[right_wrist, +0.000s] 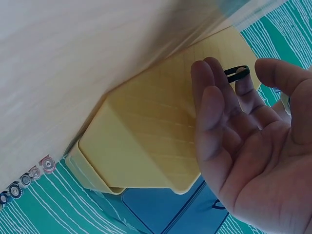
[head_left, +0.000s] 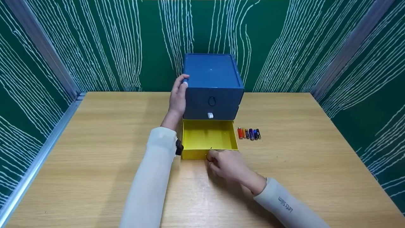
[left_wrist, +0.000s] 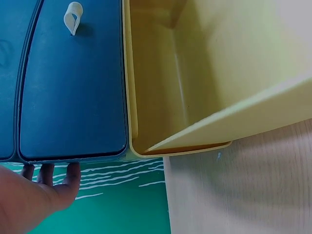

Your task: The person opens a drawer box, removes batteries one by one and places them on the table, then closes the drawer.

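Observation:
A blue drawer box point(head_left: 210, 71) stands at the back of the table, its bottom yellow drawer point(head_left: 218, 139) pulled out with a bare interior. My left hand point(head_left: 178, 98) rests against the box's left side; in the left wrist view its fingertips point(left_wrist: 73, 173) touch the blue wall. At the front of the yellow drawer is my right hand point(head_left: 229, 164). One of its fingers is hooked through a black loop pull point(right_wrist: 239, 77), with the thumb apart in the right wrist view. Higher on the box, a white loop point(head_left: 210, 115) and another black loop point(head_left: 212, 101) mark the blue drawers.
Several batteries point(head_left: 252, 134), orange, purple and dark, lie in a row on the wooden table point(head_left: 294, 158) just right of the yellow drawer. Green walls point(head_left: 272, 31) with white wavy lines enclose the back and both sides.

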Demonstrator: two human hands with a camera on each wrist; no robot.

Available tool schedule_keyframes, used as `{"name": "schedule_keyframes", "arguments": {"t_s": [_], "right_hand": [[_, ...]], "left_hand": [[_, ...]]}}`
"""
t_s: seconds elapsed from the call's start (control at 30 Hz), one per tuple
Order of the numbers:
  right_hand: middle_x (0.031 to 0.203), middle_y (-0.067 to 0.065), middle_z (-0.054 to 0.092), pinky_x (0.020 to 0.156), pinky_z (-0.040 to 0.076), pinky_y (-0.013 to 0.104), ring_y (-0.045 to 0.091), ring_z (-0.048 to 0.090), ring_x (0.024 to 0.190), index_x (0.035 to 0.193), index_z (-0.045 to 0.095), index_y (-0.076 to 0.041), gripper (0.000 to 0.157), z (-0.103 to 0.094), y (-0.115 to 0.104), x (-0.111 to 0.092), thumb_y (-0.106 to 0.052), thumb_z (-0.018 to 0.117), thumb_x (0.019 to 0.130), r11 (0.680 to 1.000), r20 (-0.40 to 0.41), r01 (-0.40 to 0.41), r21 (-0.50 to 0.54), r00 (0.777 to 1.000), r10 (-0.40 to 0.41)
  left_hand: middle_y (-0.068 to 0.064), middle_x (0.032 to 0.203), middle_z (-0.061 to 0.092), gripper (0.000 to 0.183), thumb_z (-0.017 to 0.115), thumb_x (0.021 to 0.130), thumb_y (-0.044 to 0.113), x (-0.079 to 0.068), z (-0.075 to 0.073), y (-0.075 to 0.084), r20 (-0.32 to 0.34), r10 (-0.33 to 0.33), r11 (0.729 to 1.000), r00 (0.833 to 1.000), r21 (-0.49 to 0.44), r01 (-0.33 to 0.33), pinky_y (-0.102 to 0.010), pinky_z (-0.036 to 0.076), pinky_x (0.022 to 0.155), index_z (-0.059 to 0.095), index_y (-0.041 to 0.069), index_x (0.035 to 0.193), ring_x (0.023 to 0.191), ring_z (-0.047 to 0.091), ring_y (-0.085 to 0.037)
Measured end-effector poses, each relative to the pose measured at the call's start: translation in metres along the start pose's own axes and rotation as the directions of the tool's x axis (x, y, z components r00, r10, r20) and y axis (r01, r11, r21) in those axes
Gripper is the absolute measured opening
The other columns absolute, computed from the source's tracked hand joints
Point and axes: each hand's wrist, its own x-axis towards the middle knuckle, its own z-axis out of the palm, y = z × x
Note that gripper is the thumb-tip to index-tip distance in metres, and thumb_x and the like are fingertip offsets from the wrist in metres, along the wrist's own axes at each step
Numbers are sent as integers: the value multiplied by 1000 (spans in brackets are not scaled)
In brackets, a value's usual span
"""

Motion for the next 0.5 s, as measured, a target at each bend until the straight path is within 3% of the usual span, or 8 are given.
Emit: {"name": "schedule_keyframes", "arguments": {"t_s": [0.5], "right_hand": [[66,-12,52,54,39,23,8,45,56,83,58,-24,8,-2,4,9,-31,56,81,998,55,-42,38,998,40]], "left_hand": [[2,139,30,35,28,93,26,1,-1,2,0,2,1000,1000,-17,-2,-39,24,103,40,19,126,122,31,-17]]}}
